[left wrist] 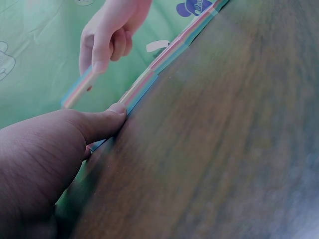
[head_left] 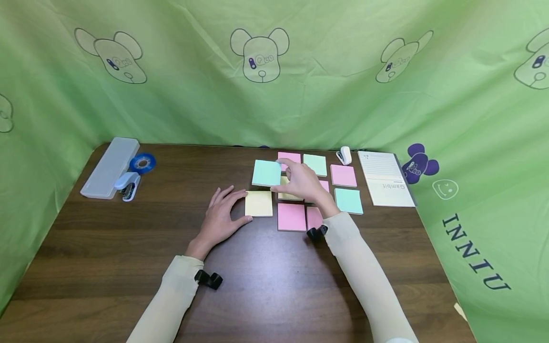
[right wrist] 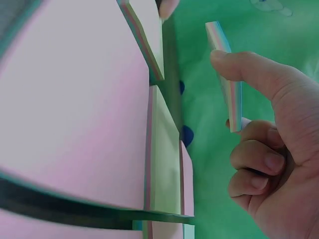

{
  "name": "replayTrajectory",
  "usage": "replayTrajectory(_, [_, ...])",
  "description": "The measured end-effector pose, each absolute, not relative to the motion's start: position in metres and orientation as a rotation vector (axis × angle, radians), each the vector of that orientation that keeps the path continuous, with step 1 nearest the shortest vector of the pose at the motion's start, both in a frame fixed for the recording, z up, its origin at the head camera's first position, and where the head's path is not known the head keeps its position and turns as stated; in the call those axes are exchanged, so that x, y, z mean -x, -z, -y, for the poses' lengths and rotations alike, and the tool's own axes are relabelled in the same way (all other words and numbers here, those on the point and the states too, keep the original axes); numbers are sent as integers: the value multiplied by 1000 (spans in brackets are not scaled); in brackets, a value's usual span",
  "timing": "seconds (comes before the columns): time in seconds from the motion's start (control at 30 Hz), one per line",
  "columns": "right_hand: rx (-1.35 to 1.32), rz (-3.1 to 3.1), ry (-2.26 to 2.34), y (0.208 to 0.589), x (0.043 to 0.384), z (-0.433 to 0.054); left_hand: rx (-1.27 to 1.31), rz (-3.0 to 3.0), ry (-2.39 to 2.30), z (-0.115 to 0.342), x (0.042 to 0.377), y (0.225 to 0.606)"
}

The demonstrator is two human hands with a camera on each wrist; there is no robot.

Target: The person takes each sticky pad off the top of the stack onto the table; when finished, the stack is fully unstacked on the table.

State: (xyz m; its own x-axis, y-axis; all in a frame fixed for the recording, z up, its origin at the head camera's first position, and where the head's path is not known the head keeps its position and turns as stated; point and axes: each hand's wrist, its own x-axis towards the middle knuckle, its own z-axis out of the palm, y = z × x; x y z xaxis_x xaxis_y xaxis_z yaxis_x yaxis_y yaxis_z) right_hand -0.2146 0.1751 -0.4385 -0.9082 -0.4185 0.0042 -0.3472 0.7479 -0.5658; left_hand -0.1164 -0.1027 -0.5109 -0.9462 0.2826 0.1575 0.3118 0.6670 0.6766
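Observation:
My right hand (head_left: 302,181) pinches a sticky note pad with a light blue top (head_left: 266,172) between thumb and index finger. In the right wrist view this pad (right wrist: 232,94) is raised off the table, its edge showing coloured layers, while the other fingers curl into the palm. My left hand (head_left: 218,219) holds a yellow-topped sticky note pad (head_left: 259,204) lying on the table, thumb at its near edge and index finger at its far left corner. In the left wrist view the thumb (left wrist: 107,122) touches the pad's side; most other fingers are hidden.
More pads lie in rows to the right, including a near pink one (head_left: 291,217) and a blue-green one (head_left: 349,201). Behind them are a white mini stapler (head_left: 344,156) and a notepad (head_left: 386,178). A pale case (head_left: 109,166), blue tape (head_left: 143,163) and stapler (head_left: 127,185) are far left.

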Motion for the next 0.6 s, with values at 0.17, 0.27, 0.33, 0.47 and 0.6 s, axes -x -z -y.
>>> replayTrajectory(0.17, [625,-2816,838,441,230,-170,522,2804,1169,103,116,511])
replayTrajectory(0.27, [616,-2817,808,443,237,-165,525,2799,1171,104,116,510])
replayTrajectory(0.33, [603,-2814,786,445,241,-163,521,2801,1173,104,116,509])
replayTrajectory(0.47, [571,-2814,738,449,247,-160,522,2793,1167,104,116,511])
replayTrajectory(0.6, [547,-2809,712,455,251,-160,530,2796,1160,104,117,512])
